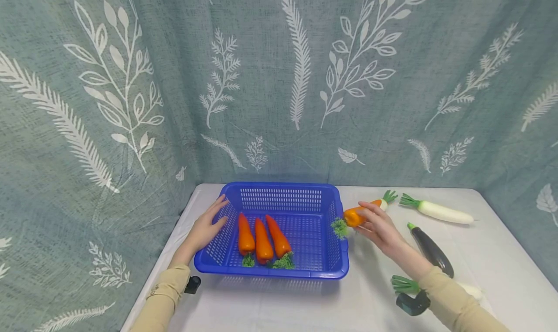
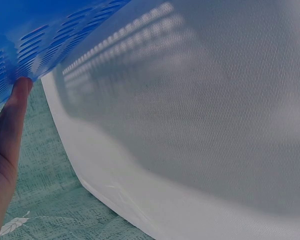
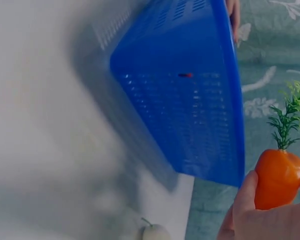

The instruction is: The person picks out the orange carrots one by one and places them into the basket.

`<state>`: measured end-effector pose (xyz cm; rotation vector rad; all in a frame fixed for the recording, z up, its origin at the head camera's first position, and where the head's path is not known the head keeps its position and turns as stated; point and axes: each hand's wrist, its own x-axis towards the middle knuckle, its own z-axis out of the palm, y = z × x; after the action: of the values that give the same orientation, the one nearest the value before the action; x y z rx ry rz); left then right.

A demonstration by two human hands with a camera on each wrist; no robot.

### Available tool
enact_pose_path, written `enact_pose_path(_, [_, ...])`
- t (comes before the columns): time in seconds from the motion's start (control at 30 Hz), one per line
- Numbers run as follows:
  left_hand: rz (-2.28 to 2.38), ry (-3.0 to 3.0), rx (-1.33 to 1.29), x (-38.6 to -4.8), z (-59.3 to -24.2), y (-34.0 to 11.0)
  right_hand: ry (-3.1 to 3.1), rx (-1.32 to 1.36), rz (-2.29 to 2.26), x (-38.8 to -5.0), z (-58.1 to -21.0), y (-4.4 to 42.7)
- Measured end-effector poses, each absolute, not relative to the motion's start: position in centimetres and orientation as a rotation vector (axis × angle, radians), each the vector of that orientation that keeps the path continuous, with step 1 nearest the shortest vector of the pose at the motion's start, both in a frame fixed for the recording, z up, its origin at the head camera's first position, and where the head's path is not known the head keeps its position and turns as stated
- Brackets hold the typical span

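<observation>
An orange carrot (image 1: 354, 217) with frilly green leaves is pinched between the thumb and fingers of my right hand (image 1: 383, 228), just outside the basket's right rim. In the right wrist view, the carrot (image 3: 277, 177) stands leaf end up between thumb and finger. My left hand (image 1: 205, 233) rests at the left side of a blue basket (image 1: 271, 273), fingers extended over its rim. In the left wrist view, a digit (image 2: 15, 115) overlaps the outer wall of the basket (image 2: 65, 30). Three orange-red carrots (image 1: 263, 240) lie side by side in the basket's left half, leaves toward the front.
A white radish (image 1: 449, 212) lies back right, with a dark eggplant (image 1: 431, 249) in front of it. Another radish (image 1: 405, 284) is partly under the right sleeve, and one (image 1: 383, 204) is mostly behind the held carrot. The curtain (image 1: 261, 80) hangs behind the white table (image 1: 261, 308).
</observation>
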<state>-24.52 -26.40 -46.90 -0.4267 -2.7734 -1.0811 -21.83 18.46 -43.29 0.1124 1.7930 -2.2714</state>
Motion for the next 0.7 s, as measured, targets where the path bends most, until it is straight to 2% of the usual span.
enact_pose_path(0.7, [-1.075,-2.788,-0.427,-24.8,-46.5,-26.4,1.786,0.009,-2.234,-21.7,-42.3,15.4])
